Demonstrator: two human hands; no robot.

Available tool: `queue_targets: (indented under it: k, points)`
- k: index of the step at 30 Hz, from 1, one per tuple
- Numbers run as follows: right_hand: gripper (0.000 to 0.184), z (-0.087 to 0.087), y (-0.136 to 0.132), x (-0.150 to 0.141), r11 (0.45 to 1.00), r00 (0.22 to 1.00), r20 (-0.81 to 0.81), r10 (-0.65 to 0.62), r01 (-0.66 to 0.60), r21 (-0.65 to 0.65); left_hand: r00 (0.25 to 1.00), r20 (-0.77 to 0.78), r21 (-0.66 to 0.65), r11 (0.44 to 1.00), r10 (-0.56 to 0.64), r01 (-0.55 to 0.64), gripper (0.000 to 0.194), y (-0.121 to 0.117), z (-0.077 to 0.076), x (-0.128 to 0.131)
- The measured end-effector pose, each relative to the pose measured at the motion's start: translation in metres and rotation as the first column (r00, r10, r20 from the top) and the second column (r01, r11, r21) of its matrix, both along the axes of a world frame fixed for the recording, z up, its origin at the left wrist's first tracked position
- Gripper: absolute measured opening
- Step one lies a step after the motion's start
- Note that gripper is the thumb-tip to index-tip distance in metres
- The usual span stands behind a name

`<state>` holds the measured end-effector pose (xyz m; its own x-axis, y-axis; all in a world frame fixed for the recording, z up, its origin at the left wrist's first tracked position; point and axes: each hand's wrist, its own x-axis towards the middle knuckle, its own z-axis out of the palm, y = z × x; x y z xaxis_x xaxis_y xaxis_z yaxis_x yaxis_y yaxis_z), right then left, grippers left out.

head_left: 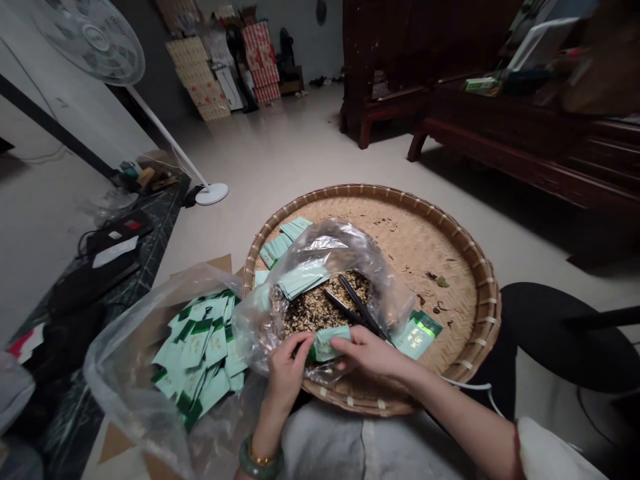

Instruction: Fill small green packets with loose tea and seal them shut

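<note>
My left hand and my right hand both pinch one small pale green sachet, held over the near edge of a clear plastic bag. The bag lies in a round woven bamboo tray on my lap and holds dried tea leaves, a stack of green sachets and two dark chopsticks. My left wrist wears a green bangle.
A second clear bag at my left holds several filled green sachets. More sachets lie on the tray at its far left and beside my right hand. A standing fan, dark wooden furniture and stacked boxes stand farther off.
</note>
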<state>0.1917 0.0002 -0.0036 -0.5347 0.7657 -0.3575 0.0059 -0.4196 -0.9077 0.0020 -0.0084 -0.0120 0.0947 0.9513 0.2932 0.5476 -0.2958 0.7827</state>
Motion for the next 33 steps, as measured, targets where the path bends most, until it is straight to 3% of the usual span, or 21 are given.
queue_targets:
  k: [2,4,6,8,12,16,18,20,22,23,25,27,29,33]
  points:
    - [0.055,-0.005,0.001,0.001,1.0,1.0,0.018,-0.025,0.025,-0.015,0.986,-0.158,0.187,0.982,0.055,-0.025,0.019,-0.001,0.003,0.0]
    - [0.055,-0.008,0.0,0.002,0.996,0.994,0.073,-0.085,0.082,0.044,0.937,-0.331,0.319,0.948,0.109,0.002,0.033,-0.003,0.007,0.003]
    - [0.053,-0.01,-0.001,0.001,0.989,0.987,0.108,-0.119,0.108,0.101,0.878,-0.478,0.283,0.948,0.01,0.143,0.053,-0.005,0.01,0.007]
    - [0.051,-0.011,-0.002,0.0,0.987,0.988,0.102,-0.112,0.1,0.124,0.839,-0.535,0.202,0.949,-0.1,0.242,0.056,-0.007,0.009,0.01]
    - [0.047,-0.006,-0.001,-0.002,0.994,0.997,0.067,-0.035,0.028,0.108,0.876,-0.448,0.144,0.953,-0.179,0.268,0.052,-0.006,0.003,0.009]
    - [0.046,0.011,0.009,0.002,0.992,0.999,-0.015,0.03,-0.028,0.121,0.919,-0.37,0.151,0.968,-0.135,0.203,0.048,-0.004,-0.001,0.003]
    - [0.048,0.022,0.017,0.005,0.993,0.996,-0.088,-0.015,0.025,0.116,0.938,-0.34,0.168,0.977,-0.066,0.13,0.046,-0.003,-0.001,-0.001]
    - [0.049,0.029,0.024,0.009,0.982,0.981,-0.135,-0.139,0.154,0.108,0.952,-0.303,0.164,0.986,0.031,0.02,0.042,-0.002,-0.001,-0.005]
    - [0.042,0.028,0.03,0.013,0.957,0.973,-0.044,-0.228,0.232,0.173,0.956,-0.266,0.138,0.986,0.123,-0.088,0.038,-0.001,-0.002,-0.009]
    - [0.035,0.024,0.031,0.014,0.947,0.972,0.067,-0.224,0.201,0.249,0.956,-0.248,0.132,0.983,0.16,-0.13,0.037,0.0,-0.002,-0.011]
    - [0.026,0.014,0.03,0.013,0.909,0.927,0.34,-0.155,-0.001,0.417,0.955,-0.214,0.14,0.974,0.203,-0.175,0.038,0.003,-0.004,-0.015]
    - [0.043,0.004,0.029,0.008,0.83,0.839,0.536,-0.099,-0.227,0.51,0.959,-0.184,0.171,0.968,0.213,-0.182,0.04,0.005,-0.006,-0.017]
    - [0.062,-0.003,0.03,0.0,0.775,0.776,0.626,-0.081,-0.346,0.529,0.966,-0.162,0.195,0.966,0.203,-0.17,0.039,0.006,-0.007,-0.017]
    - [0.085,-0.005,0.04,-0.019,0.751,0.711,0.699,-0.071,-0.423,0.507,0.97,-0.145,0.181,0.969,0.196,-0.168,0.039,0.006,-0.008,-0.017]
